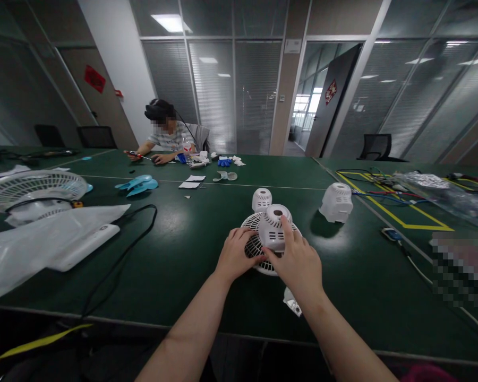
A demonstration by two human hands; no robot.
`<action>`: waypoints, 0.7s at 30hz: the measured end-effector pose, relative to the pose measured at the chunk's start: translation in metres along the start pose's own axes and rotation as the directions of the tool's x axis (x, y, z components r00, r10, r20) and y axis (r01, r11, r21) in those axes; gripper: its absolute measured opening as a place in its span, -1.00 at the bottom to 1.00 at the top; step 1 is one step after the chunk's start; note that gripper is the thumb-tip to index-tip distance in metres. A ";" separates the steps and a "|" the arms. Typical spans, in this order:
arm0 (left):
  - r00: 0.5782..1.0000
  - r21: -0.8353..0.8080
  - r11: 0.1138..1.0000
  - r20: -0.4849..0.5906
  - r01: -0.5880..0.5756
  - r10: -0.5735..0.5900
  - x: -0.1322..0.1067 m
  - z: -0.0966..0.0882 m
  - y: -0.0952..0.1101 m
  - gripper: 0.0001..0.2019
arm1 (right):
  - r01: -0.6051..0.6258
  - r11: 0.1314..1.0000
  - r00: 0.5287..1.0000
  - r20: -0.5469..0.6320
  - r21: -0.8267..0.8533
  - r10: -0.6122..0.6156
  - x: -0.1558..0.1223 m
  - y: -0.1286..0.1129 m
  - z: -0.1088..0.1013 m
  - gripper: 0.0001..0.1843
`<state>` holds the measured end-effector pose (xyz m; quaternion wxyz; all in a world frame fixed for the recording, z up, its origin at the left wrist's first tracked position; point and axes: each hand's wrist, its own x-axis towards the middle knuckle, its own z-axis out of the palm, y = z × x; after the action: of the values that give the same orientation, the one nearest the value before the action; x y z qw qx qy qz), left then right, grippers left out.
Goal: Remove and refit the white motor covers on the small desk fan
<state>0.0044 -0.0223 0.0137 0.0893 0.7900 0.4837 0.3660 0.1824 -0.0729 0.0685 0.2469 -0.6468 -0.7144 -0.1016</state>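
Observation:
In front of me a white plastic motor housing point(273, 233), with vent slots and a dark hole in its top, sits upright on a round white fan grille point(267, 267). My right hand point(298, 260) grips the housing from the right, index finger on its top edge and thumb low at its front. Curled over the left side of the grille, my left hand point(237, 252) has its thumb near the housing's base. A second white housing point(262, 199) stands just behind the grille, and another white housing point(336, 202) stands apart to the right. My fingers partly hide the grille.
Left lie a larger fan grille point(35, 185), a plastic-wrapped white part point(79, 246), a black cable point(127, 249) and blue fan blades point(138, 184). A small white part point(292, 302) lies near my right wrist. Across the table a person point(171, 135) holds a screwdriver. Cables are at right.

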 end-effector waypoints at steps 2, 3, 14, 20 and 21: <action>1.000 0.001 1.000 0.001 0.002 -0.002 0.000 0.000 -0.001 -0.37 | -0.009 0.999 1.000 -0.010 0.039 0.010 -0.001 0.002 0.003 -0.12; 1.000 0.000 1.000 0.003 0.004 -0.004 0.000 -0.001 -0.001 -0.37 | -0.018 0.998 1.000 -0.014 0.060 0.019 -0.003 0.002 0.005 -0.12; 1.000 -0.019 1.000 0.007 0.012 -0.012 0.000 -0.002 -0.002 -0.32 | 0.012 1.000 1.000 0.017 0.009 -0.012 -0.007 -0.001 -0.003 -0.13; 1.000 -0.024 1.000 -0.002 -0.012 0.012 0.000 0.000 -0.002 -0.32 | -0.017 0.998 0.999 0.036 0.059 0.015 -0.013 -0.001 0.003 -0.03; 1.000 -0.022 1.000 0.000 -0.009 0.009 0.000 0.000 -0.002 -0.32 | -0.030 0.995 0.999 0.030 0.096 0.027 -0.015 0.001 0.007 0.00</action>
<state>0.0027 -0.0214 0.0129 0.0966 0.7911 0.4762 0.3717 0.1823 -0.0826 0.0553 0.2689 -0.6456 -0.7127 -0.0542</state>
